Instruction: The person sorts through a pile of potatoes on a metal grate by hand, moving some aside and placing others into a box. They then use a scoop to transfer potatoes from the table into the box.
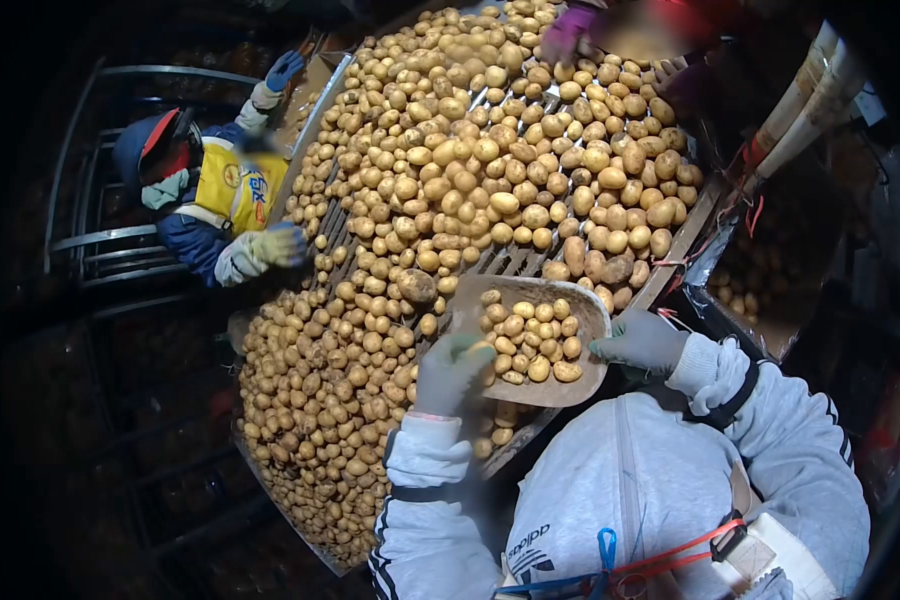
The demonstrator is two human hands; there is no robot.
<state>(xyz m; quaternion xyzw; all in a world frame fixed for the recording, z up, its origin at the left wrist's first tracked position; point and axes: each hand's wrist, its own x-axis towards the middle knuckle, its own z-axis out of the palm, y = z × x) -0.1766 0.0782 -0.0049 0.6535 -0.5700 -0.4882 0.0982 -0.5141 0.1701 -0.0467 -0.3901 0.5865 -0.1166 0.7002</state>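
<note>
A grey-brown scoop (592, 385) with several potatoes (538, 368) in it is held over the near part of the sorting table. My right hand (638, 342), in a grey glove, is closed on the scoop's right rim. At the scoop's left side is my left hand (454, 372), also gloved, with its fingers bent round a potato at the scoop's edge; blur hides the exact hold. Loose potatoes (340, 340) lie heaped beside and beyond the scoop.
A co-worker (232, 190) in a yellow apron reaches over the table's left edge (315, 125). Another person's purple-gloved hand (570, 32) is at the far end. Poles (805, 90) stand at the right, near a wooden table edge (682, 240) with red ties.
</note>
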